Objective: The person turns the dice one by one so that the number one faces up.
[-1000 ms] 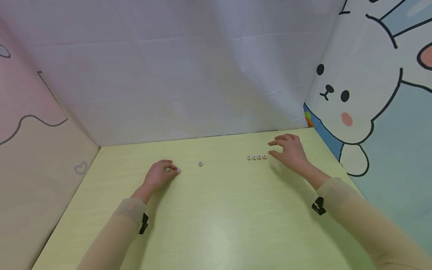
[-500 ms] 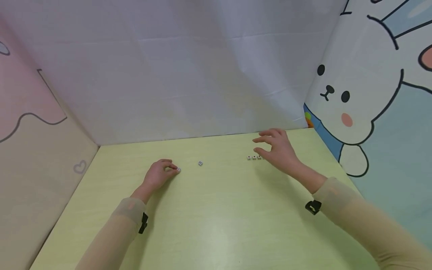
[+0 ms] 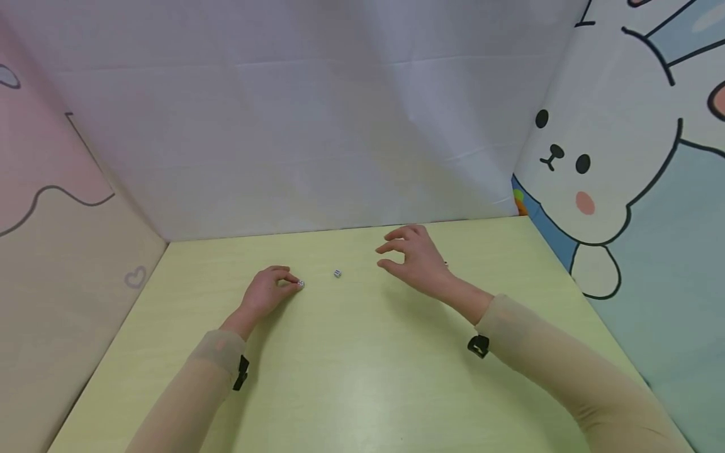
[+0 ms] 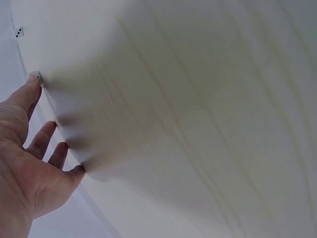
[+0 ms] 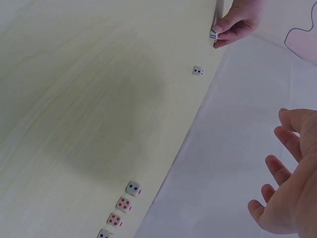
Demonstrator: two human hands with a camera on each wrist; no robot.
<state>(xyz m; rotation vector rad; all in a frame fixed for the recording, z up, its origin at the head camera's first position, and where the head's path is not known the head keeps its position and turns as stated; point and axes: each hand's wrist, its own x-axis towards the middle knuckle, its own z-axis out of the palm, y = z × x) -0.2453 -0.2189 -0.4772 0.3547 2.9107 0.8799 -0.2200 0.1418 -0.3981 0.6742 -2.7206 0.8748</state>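
My left hand (image 3: 266,292) pinches a small white die (image 3: 301,284) between thumb and fingers, down at the tabletop. In the right wrist view this die (image 5: 213,34) shows blue pips. A second die (image 3: 337,274) lies alone on the table, to the right of the left hand and between both hands. My right hand (image 3: 416,264) hovers over the table with nothing in it, thumb and fingers spread apart, to the right of that lone die. Several dice stand in a straight row, a red-pipped die (image 5: 124,204) among them; from the head, the right hand and wrist hide most of the row.
The pale wood-grain table (image 3: 340,365) runs back to a white cloth wall (image 3: 317,138). A pink and beige panel (image 3: 68,264) borders it on the left, a panel with a cartoon rabbit (image 3: 612,170) on the right.
My right hand has moved left, from beside the row's right end, past the row towards the lone die. The left hand has stayed in place with its die.
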